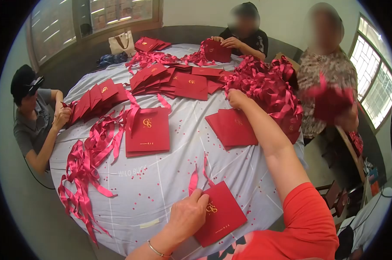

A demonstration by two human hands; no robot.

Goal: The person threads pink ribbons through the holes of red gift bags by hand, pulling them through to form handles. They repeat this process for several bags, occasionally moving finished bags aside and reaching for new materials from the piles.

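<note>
At the near edge of the table, my left hand pinches the top edge of a flat red paper gift bag with gold lettering. A pink ribbon sticks up from the bag's top. My right hand is stretched far forward, its fingers curled at the edge of a large heap of ribboned red bags. What those fingers hold is hidden. Just below my right wrist lies a small stack of red bags. Another stack of bags with ribbons lies left of centre.
Loose pink ribbons trail down the table's left side. Red dots of paper litter the grey tablecloth. More bags lie across the middle. Co-workers handle bags at the left, the back and the right.
</note>
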